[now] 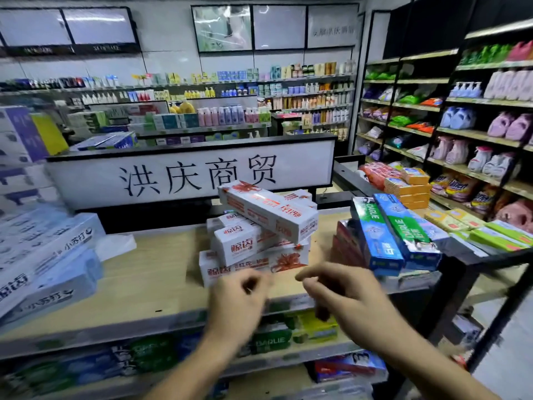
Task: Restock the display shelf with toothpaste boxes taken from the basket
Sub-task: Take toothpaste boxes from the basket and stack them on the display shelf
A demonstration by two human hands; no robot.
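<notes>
A loose pile of white-and-red toothpaste boxes (259,235) lies on the wooden top shelf (150,281), its uppermost box tilted across the others. Right of it, green-and-blue Darlie boxes (395,232) lean on a red stack. Pale blue boxes (43,261) are stacked at the left. My left hand (239,298) hovers just in front of the white-and-red pile, fingers loosely curled, holding nothing. My right hand (343,295) is beside it, fingers also loosely curled and empty. Both hands are blurred. No basket is in view.
Lower shelves (274,339) below hold more toothpaste boxes. A white sign board with black characters (190,174) stands behind the shelf. A black rack of detergent bottles and bags (476,125) lines the right side. Soap packs (409,183) lie at the shelf's far right.
</notes>
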